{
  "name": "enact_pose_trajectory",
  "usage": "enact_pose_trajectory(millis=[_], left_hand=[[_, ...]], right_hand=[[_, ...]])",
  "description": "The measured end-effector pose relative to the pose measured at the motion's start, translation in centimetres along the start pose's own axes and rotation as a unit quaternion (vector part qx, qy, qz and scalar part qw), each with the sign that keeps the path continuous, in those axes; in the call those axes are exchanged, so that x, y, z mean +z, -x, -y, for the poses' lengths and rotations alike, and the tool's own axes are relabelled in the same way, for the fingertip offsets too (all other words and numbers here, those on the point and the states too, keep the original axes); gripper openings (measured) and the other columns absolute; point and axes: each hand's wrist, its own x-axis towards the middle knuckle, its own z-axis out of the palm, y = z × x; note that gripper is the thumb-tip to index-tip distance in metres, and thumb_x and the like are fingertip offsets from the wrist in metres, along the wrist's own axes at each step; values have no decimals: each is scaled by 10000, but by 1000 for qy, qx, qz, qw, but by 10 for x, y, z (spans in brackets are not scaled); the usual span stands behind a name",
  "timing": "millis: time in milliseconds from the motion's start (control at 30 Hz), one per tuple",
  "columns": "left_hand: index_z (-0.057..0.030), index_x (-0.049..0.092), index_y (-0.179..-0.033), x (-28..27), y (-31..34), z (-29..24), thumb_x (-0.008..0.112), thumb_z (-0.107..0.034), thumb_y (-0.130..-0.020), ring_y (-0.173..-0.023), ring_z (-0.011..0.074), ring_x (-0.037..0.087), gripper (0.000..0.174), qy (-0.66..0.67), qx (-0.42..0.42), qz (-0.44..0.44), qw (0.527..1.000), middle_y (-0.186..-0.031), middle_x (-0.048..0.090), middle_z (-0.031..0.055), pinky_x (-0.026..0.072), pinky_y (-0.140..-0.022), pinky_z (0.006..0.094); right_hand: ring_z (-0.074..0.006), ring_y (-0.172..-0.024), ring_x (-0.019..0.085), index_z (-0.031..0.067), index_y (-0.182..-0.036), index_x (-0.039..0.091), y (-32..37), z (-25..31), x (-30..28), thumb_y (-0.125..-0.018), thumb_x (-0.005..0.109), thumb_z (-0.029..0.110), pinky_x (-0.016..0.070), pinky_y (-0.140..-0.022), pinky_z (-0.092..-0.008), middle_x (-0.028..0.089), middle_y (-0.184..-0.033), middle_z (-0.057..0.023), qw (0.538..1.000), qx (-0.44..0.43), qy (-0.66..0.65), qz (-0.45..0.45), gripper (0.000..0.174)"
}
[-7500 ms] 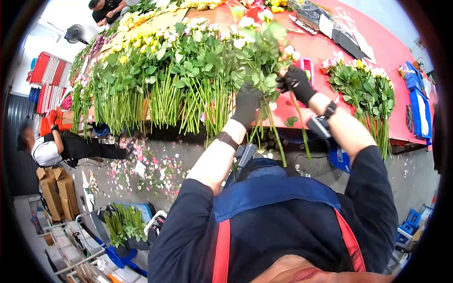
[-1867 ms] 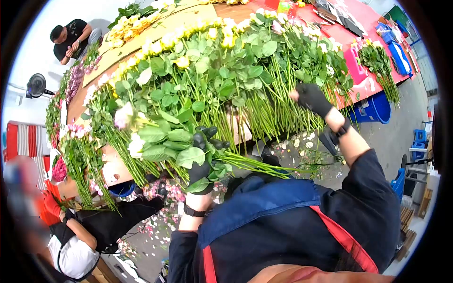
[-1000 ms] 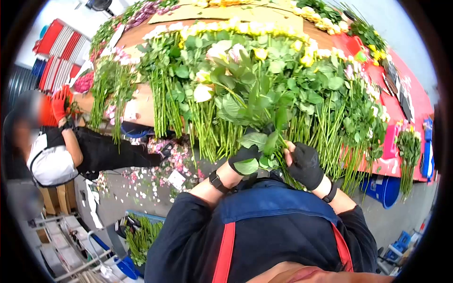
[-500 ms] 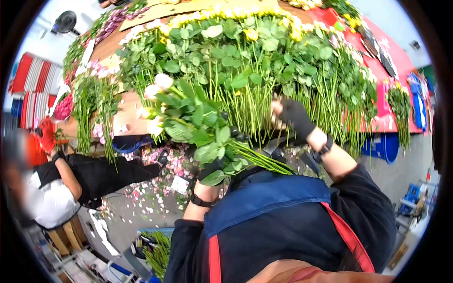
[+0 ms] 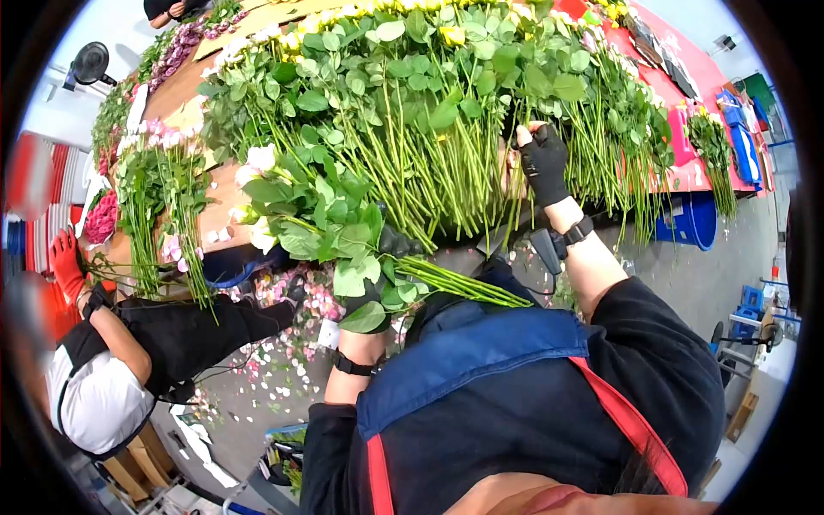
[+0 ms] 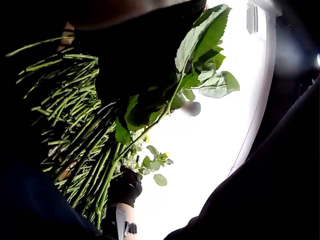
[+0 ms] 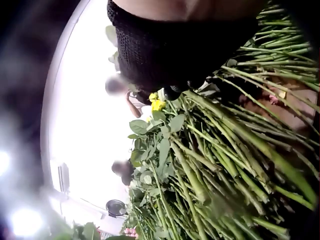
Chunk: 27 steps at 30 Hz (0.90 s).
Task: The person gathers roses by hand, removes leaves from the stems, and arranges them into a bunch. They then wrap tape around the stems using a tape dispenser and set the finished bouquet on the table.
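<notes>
My left hand [image 5: 396,241], in a black glove with bare-cut fingertips, grips a bunch of pale pink and white roses [image 5: 262,157]. Their blooms point left and the cut stems [image 5: 463,281] run right, over my apron. Leaves cover part of that hand. At the table's front edge my right hand [image 5: 545,163], also gloved, has thumb and fingers curled on a rose stem among the laid-out row of roses [image 5: 429,176]. In the right wrist view a thick green stem [image 7: 235,127] runs out from beneath the curled fingers.
Pink roses [image 5: 163,206] lie at the table's left end, near a person in red gloves [image 5: 69,262]. A pink container [image 5: 681,142] and another rose bunch [image 5: 709,150] are at right. Below stands a blue bucket [image 5: 687,221]; petals [image 5: 283,343] litter the floor.
My hands were together at the bunch a second ago. The left has carried the bunch leftward; the right has gone up into the row and its fingers have closed on a stem.
</notes>
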Motion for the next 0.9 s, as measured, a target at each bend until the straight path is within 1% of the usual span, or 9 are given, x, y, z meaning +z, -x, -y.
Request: enact_pose_trajectory(millis=[67,100,233,267,433,533,667,700,900], left_hand=[[16,512,-1232,0,-4,1,608,-166,-889,-914,258,626,400,2,-17,9,1000,-1054,619,146,539,-813,376],[15,515,-1228,2,-6,2,608,-167,-889,-910,254,626,396,1,-21,15,1000,-1048,621,142,540,-810,372],[12,527,-1214,4,-23,9,608,-169,-889,-891,236,628,381,4,-47,41,998,-1028,627,128,543,-796,357],[11,530,-1211,4,-27,12,608,-170,-889,-887,232,628,377,5,-53,51,997,-1022,629,124,543,-793,353],[8,545,-1194,-9,-46,25,608,-173,-890,-864,210,631,359,12,-98,112,989,-996,636,106,547,-776,334],[-1,571,-1124,72,-27,20,588,-159,-895,-825,190,636,280,-33,-115,72,990,-960,645,97,550,-704,326],[-62,527,-1180,80,-39,37,554,-105,-897,-940,240,648,288,51,-59,102,992,-1056,619,96,579,-746,388],[-53,534,-1156,79,-41,49,563,-107,-893,-920,270,654,270,3,6,76,997,-1066,620,124,576,-783,408],[3,524,-1175,37,-40,74,517,-223,-941,-850,389,653,326,-11,-66,70,995,-1058,606,224,559,-762,477]], right_hand=[[-82,-581,512,27,-850,567,2,-5,4,-841,689,154,422,-555,-232,572,-673,-7,990,61,-107,75,177],[-78,-614,524,38,-819,588,-3,-22,10,-810,719,186,439,-589,-246,560,-664,8,996,25,-4,86,198],[-384,-761,617,25,-830,659,-9,-23,39,-746,716,369,470,-690,-437,649,-824,-219,955,23,262,139,360],[-395,-761,604,26,-824,653,-12,-25,41,-758,688,362,468,-689,-446,632,-799,-229,943,42,293,155,345],[-282,-665,587,25,-813,641,5,16,8,-815,665,240,448,-630,-370,611,-710,-152,979,-85,157,96,216],[-170,-576,569,-14,-805,655,24,44,-20,-844,678,208,447,-563,-306,618,-666,-78,976,-159,113,102,227],[-122,-639,560,-5,-814,637,64,99,-39,-840,671,119,451,-595,-266,614,-709,-47,954,-127,91,254,131],[-156,-621,574,1,-835,650,72,106,-35,-832,683,121,452,-585,-279,615,-708,-69,942,-153,83,289,124],[-351,-626,578,19,-951,632,96,89,-12,-800,670,66,446,-542,-393,566,-749,-156,854,-281,116,421,162]])
